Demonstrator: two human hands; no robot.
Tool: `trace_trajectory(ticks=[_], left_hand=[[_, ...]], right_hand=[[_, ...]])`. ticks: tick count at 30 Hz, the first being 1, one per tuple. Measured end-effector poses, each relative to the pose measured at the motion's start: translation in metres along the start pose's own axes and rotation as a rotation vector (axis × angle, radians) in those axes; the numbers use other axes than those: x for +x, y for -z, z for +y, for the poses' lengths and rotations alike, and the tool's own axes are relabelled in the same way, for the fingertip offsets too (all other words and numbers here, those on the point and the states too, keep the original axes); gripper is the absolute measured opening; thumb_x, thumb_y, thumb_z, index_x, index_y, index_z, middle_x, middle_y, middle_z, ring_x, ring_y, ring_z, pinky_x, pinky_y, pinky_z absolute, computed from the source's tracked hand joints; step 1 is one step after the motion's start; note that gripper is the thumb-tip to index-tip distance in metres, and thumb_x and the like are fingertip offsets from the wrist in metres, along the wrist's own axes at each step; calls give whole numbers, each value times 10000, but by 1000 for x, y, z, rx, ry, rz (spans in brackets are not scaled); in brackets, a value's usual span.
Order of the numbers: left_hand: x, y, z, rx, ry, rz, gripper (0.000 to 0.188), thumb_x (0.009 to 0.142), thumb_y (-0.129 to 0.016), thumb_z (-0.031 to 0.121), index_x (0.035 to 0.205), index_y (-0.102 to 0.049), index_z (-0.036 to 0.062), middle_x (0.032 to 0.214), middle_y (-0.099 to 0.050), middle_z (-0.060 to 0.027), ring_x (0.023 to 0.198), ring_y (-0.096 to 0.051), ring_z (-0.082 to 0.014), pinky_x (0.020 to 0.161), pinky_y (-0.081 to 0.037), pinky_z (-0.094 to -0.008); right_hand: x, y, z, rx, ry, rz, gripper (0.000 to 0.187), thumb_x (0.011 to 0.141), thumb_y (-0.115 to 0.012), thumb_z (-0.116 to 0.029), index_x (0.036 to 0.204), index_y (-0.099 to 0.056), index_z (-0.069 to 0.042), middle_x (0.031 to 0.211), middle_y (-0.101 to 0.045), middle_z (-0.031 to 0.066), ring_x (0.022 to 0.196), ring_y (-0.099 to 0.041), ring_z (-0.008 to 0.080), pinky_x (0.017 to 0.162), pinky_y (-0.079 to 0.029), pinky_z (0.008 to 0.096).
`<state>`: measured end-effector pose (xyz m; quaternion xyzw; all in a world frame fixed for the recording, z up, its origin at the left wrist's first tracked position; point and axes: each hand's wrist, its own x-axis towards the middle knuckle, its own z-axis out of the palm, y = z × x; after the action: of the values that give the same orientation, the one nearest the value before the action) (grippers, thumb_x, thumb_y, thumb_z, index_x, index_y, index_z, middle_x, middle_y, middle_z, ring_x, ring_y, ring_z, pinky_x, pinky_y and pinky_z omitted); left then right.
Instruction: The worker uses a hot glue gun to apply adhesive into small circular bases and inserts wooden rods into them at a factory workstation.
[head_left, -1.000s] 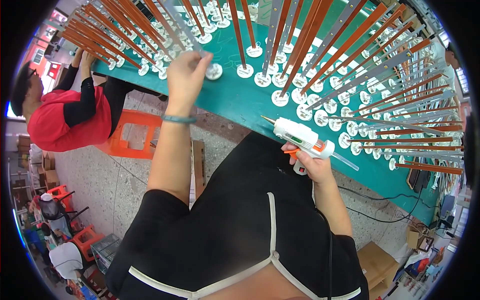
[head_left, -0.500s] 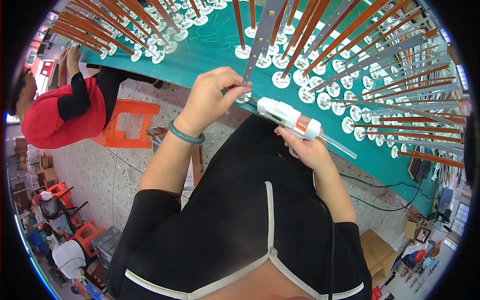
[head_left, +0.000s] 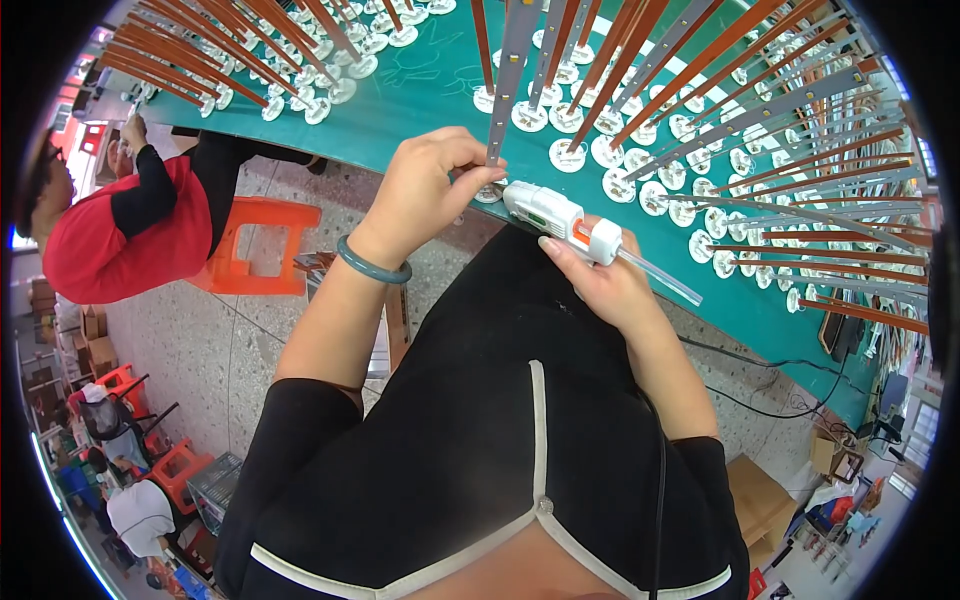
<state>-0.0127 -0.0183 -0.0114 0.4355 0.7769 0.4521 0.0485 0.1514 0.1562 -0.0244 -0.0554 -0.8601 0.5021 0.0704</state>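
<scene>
Between thumb and fingers, my left hand (head_left: 437, 178) pinches the lower end of a grey LED strip (head_left: 508, 95) standing upright at the table's near edge. Its round white base (head_left: 489, 192) shows partly beneath my fingertips. A white hot glue gun (head_left: 548, 214) is gripped in my right hand (head_left: 606, 284). Its nozzle points left, at or very near the strip's foot; whether it touches is too small to tell. A clear glue stick (head_left: 660, 277) juts from the gun's back end.
On the green table (head_left: 420, 90) stand many brown and grey strips on round white bases (head_left: 567, 155), crowded to the right and far left. A co-worker in red (head_left: 120, 235) is at the left beside an orange stool (head_left: 262, 245). Black cables (head_left: 760, 372) run at lower right.
My right hand has brought the glue gun slightly left, its orange trigger-side slide area looking narrower. My left hand keeps its pinch on the strip. The co-worker's hands have shifted.
</scene>
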Motion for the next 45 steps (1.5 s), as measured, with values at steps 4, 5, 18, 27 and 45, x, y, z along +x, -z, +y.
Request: trace_trajectory(ticks=[4,5,18,27,45], left_hand=[[0,-1,1,-5,21,0,102,784,-729,7,754,-654,-55,861,-708,-130,731,-681,-189,635,-527,-273],[0,-1,0,-5,13,2,94,785,-728,8,765,-661,-54,860,-707,-126,730,-679,-187,634,-526,-273],[1,2,7,31,65,-12,78,786,-733,38,800,-706,-34,861,-717,-101,683,-638,-160,605,-495,-265],[2,10,0,37,35,-60,77,789,-711,13,860,-731,-10,842,-706,-107,746,-648,-195,660,-502,-295],[2,16,3,-93,-103,-236,140,806,-630,-94,912,-670,-11,886,-634,-115,845,-618,-230,729,-489,-311]], right_hand=[[0,-1,-5,25,-82,-5,289,896,-669,-231,1040,-661,19,773,-669,146,669,-600,200,658,-486,329],[0,-2,-5,11,-84,3,291,884,-675,-258,996,-664,10,786,-660,165,690,-616,271,649,-485,357],[-1,1,-6,-66,-95,-19,278,894,-677,-246,999,-670,12,752,-655,175,646,-612,260,640,-491,354],[-1,-1,1,-8,-75,32,277,885,-685,-244,983,-670,15,747,-659,178,642,-617,268,631,-488,356],[-1,3,3,-16,2,14,301,878,-690,-249,1015,-675,19,771,-675,193,667,-646,291,640,-500,362]])
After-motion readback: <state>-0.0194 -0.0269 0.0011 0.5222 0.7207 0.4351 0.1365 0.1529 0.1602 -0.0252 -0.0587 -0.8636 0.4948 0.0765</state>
